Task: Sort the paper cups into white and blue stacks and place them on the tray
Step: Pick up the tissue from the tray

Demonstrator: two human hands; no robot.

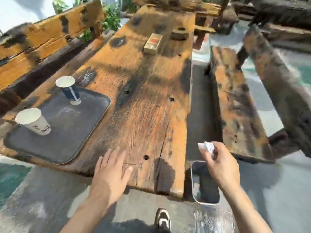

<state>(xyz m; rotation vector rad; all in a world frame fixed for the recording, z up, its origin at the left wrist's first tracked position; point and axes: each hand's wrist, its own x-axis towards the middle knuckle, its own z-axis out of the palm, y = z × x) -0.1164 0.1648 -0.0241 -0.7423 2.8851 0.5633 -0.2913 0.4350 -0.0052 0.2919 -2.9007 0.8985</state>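
A dark tray [70,130] lies at the left of the wooden table [143,115]. On its far edge stands a blue cup stack [70,91], upright. A white cup stack [33,121] stands on the tray's left side, leaning slightly in this wide view. My left hand [111,172] rests flat and open on the table's near edge, right of the tray. Off the table's right edge, my right hand [217,163] is closed on a small crumpled white piece [207,147], held above a metal bin [205,182].
A small cardboard box [153,43] and a dark round object [180,33] sit at the table's far end. Wooden benches [235,101] run along both sides. The metal bin stands on the floor by the table's near right corner. My shoe [162,219] shows below.
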